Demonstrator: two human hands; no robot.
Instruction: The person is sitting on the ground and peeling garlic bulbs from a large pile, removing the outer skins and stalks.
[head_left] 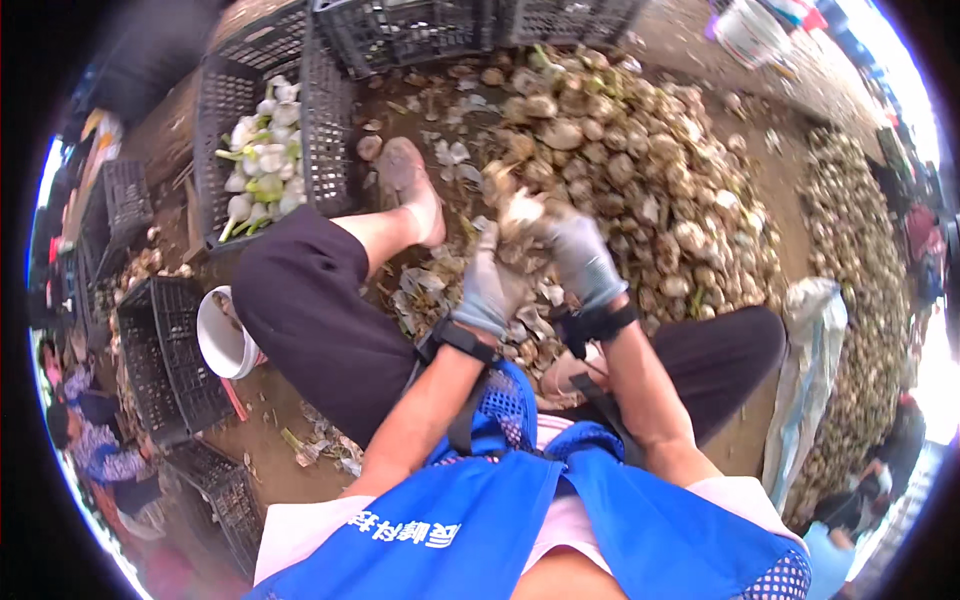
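Note:
Both my hands wear grey gloves and meet in front of me at the near left edge of a big heap of dirty garlic bulbs [640, 170]. My left hand [492, 285] is closed on a garlic bulb [522, 212], whose white side shows among brown, papery skin. Curled in against the same bulb is my right hand [583, 260]. Motion blurs its fingertips, so I cannot make out what they grip. Loose garlic skins [425, 285] litter the floor beneath and left of my hands.
A black plastic crate [327, 130] at the far left holds cleaned white garlic bulbs [265, 150]. A white bucket [222, 340] and another black crate [170, 350] stand on the left. A white sack [808, 370] lies right of my knee, beside a second garlic heap [850, 250]. Other people sit at both edges.

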